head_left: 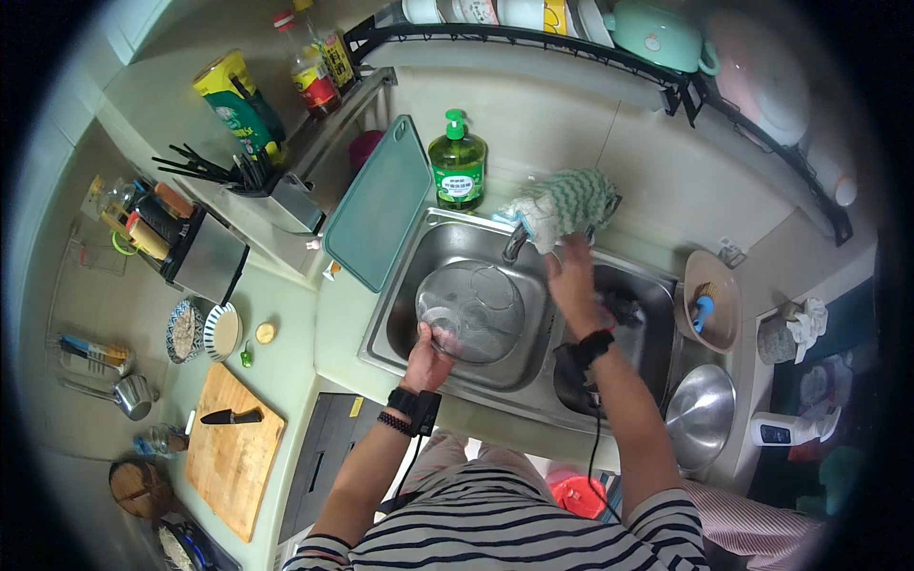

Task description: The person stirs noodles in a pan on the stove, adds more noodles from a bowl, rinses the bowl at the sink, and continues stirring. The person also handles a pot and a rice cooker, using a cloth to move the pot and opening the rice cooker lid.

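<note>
In the left basin of the steel sink [381, 333], a clear round dish [486, 328], maybe a glass bowl or lid, is held by its near left edge. My left hand [430, 362] has its fingers closed on that edge. The faucet spout [515, 245] hangs over the same basin. My right hand [573, 285] reaches over the divider to the back of the sink, at the faucet's base. Its fingertips are partly hidden beside a white cloth [541, 219] and a green striped cloth [586, 198] draped over the faucet.
Behind the sink stand a green pump bottle [459, 167] and a leaning cutting board [381, 205]. At right are a beige basin [725, 295] with a blue-handled brush and a steel bowl [702, 419]. A knife [233, 417] lies on a wooden board [228, 476] at left.
</note>
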### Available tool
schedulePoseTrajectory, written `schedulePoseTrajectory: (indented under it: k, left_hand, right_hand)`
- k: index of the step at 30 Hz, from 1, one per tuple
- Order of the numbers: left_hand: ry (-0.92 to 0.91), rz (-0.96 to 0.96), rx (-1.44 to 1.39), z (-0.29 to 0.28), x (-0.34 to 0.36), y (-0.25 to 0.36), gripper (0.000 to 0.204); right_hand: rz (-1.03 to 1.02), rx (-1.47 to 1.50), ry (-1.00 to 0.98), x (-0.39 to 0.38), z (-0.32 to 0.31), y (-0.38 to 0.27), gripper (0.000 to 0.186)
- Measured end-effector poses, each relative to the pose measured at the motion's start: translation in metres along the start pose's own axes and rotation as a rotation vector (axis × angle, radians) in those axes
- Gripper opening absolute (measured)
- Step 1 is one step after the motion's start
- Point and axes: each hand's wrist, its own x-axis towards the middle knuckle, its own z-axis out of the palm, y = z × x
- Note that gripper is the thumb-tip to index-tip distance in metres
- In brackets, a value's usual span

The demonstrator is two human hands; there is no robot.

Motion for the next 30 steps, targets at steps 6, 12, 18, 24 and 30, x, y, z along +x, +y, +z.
schedulePoseTrajectory:
  k: [6,12,18,24,30]
  left_hand:
    - [-0.076,-0.059,0.083,-0.006,0.027,-0.003,0.033]
    - [-0.135,-0.180,0.255,0.025,0.057,0.000,0.030]
    - [-0.272,-0.277,0.381,0.069,0.084,-0.001,0.027]
    - [-0.173,-0.340,0.531,0.100,0.099,-0.002,0.022]
    - [-0.198,-0.217,0.854,0.094,0.085,0.004,0.024]
  right_hand:
    - [0.306,0.503,-0.293,0.006,0.029,0.065,0.035]
    - [0.159,0.371,-0.034,-0.025,0.020,0.033,0.037]
    - [0.070,0.440,-0.187,-0.100,0.020,-0.042,0.046]
    - [-0.113,0.265,-0.202,-0.123,0.028,-0.080,0.050]
    - [-0.007,0.390,-0.418,-0.056,0.049,-0.062,0.050]
